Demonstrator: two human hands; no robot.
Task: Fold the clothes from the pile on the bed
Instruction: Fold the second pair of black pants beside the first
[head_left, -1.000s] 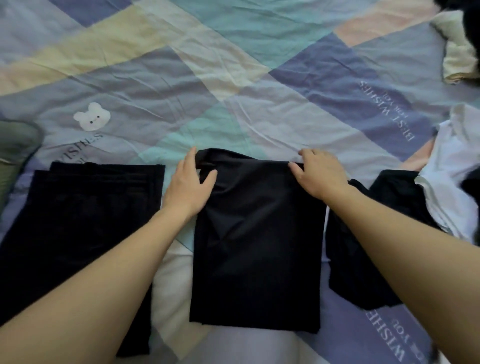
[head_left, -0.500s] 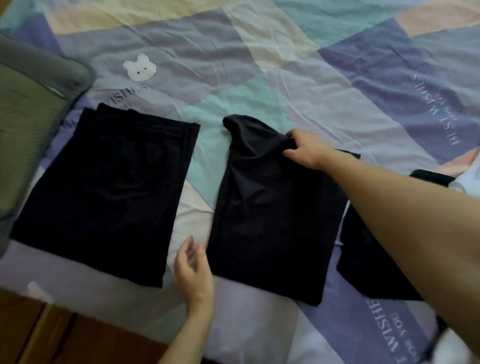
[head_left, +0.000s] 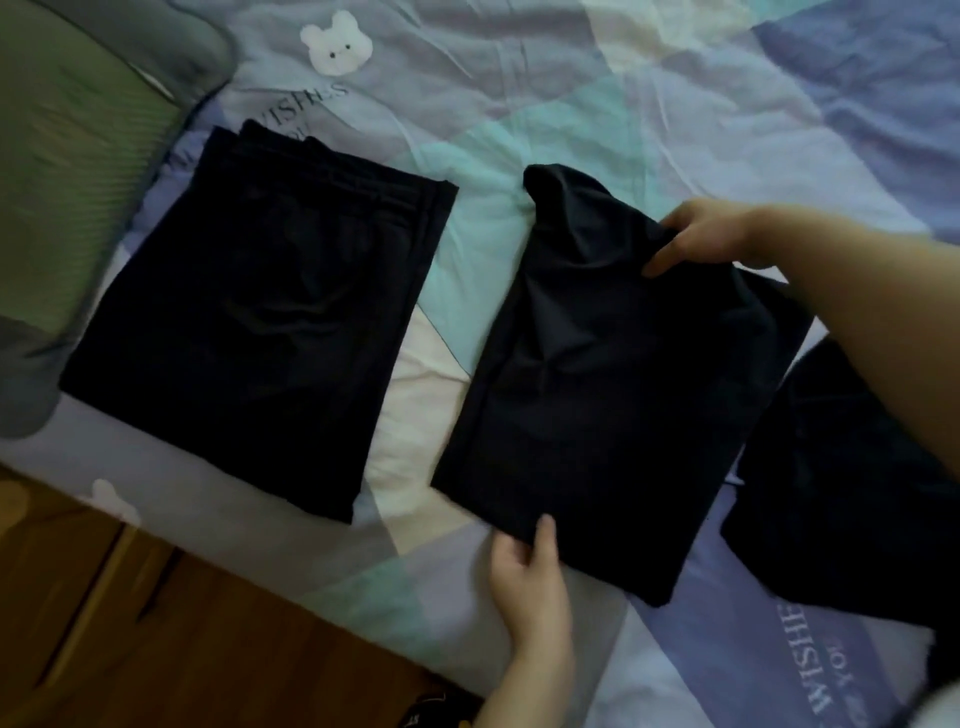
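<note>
1. A folded stack of dark trousers (head_left: 260, 322) lies flat at the left of the bed, just beside a green ribbed pillow (head_left: 67, 171); another dark garment (head_left: 852, 493) lies at the right, partly hidden behind the right forearm; wooden floor (head_left: 171, 639) shows past the bed's near edge.
2. The bedsheet (head_left: 649, 104) is creased cotton in lilac, teal and cream patches, printed with a white bear face (head_left: 336, 44) and lettering.
3. The dark folded garment (head_left: 597, 384), smooth and roughly oblong, lies in the middle between the two other dark pieces; its far end is bunched and lifted.
4. The hands are well apart; the right hand (head_left: 711, 236) pinches the bunched far edge; the left hand (head_left: 524, 571) grips the near edge, thumb on top.
</note>
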